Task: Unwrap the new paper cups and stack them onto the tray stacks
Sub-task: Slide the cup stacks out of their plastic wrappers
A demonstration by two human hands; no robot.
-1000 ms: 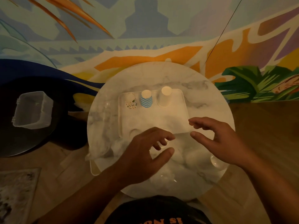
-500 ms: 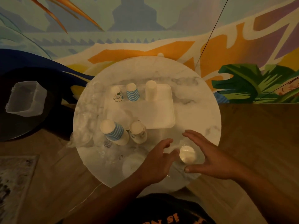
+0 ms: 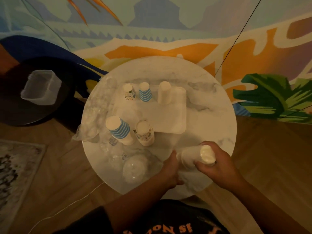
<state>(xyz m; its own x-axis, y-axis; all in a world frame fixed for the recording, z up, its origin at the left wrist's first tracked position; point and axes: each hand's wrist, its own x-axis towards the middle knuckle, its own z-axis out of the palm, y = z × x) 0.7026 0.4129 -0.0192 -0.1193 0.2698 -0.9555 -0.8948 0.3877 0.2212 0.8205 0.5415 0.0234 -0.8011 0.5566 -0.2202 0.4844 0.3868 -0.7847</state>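
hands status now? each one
Left hand: grips the near end of the wrapped white cup stack.
Right hand: grips its far end.

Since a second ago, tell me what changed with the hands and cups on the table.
Both hands closed on the plain white cup stack at the table's near edge: the right hand grips its upper end, the left hand holds its lower end, and the stack now lies tilted. The three stacks on the tray and the blue-striped stack and patterned stack beside it stayed put.
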